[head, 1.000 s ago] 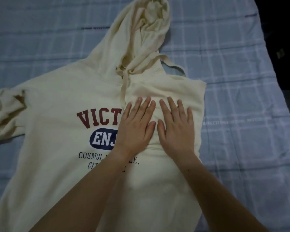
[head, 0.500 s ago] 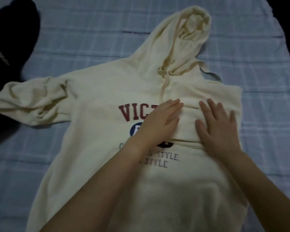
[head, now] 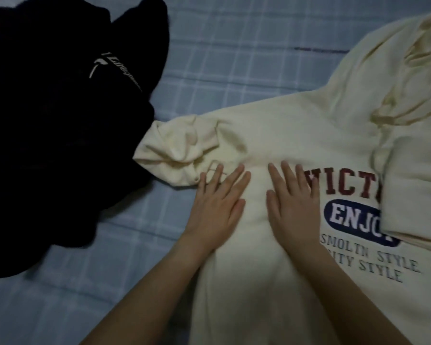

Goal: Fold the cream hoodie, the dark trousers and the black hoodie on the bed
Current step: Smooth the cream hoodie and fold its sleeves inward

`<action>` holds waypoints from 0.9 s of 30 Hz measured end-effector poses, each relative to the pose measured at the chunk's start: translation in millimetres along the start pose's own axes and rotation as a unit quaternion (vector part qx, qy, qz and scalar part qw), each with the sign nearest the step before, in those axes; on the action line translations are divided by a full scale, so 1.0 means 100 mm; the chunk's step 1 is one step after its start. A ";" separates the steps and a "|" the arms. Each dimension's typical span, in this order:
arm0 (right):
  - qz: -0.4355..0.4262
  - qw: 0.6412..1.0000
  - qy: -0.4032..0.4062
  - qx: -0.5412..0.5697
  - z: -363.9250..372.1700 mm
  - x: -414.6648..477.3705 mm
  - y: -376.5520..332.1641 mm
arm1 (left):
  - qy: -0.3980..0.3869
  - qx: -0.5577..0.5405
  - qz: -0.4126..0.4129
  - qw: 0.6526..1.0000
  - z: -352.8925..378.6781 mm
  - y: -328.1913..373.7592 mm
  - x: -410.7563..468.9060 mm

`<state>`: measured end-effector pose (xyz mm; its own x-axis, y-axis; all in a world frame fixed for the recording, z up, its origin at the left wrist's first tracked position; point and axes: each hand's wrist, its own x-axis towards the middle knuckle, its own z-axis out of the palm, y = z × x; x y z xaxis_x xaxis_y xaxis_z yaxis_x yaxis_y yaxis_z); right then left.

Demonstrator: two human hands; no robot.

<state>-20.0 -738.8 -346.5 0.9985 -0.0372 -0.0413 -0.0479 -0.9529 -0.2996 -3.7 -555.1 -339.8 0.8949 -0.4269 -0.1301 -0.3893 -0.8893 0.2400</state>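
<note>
Cream hoodie (head: 296, 125) lies front-up on the checked bed (head: 234, 46); left hand (head: 215, 207) and right hand (head: 292, 205) press flat on its chest, fingers spread, gripping nothing; black hoodie (head: 60, 120) heaped at left, touching the bunched cream sleeve (head: 177, 150).

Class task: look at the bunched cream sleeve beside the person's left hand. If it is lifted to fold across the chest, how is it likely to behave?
The sleeve is crumpled in soft folds, so it will probably droop and need smoothing. The cream hoodie looks thick, so likely hefty but not slippery. The flat left hand and right hand should help stop the body sliding.
</note>
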 end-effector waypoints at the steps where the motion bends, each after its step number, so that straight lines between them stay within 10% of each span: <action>1: 0.005 1.000 -0.001 -0.017 0.06 0.01 0.02 | 0.003 -0.014 0.008 1.000 -0.01 -0.01 0.01; 8: 0.026 0.999 0.000 -0.044 0.15 0.00 0.02 | 0.228 0.021 0.047 0.972 -0.52 -0.47 0.06; 14: 0.041 0.999 -0.012 -0.032 0.11 0.01 -0.03 | 0.033 0.050 -0.090 0.994 -0.70 -1.04 0.45; 19: 0.044 0.999 -0.012 -0.005 0.00 0.03 -0.10 | 0.133 -0.101 -0.079 0.983 -0.55 -1.12 0.39; 23: 0.027 0.988 0.061 0.141 -0.20 0.21 -0.53 | 0.176 -0.254 -0.091 0.947 -0.60 -1.13 0.33; 27: 0.008 0.951 0.062 0.304 -0.36 0.56 -1.35 | 0.279 -0.456 -0.134 0.835 -0.94 -1.08 0.25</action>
<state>43.9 -622.8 -273.9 0.9912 -0.1222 0.0510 -0.0335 -0.6038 -0.7964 81.3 -454.3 -278.8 0.9846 0.1359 0.1099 -0.0583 -0.3376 0.9395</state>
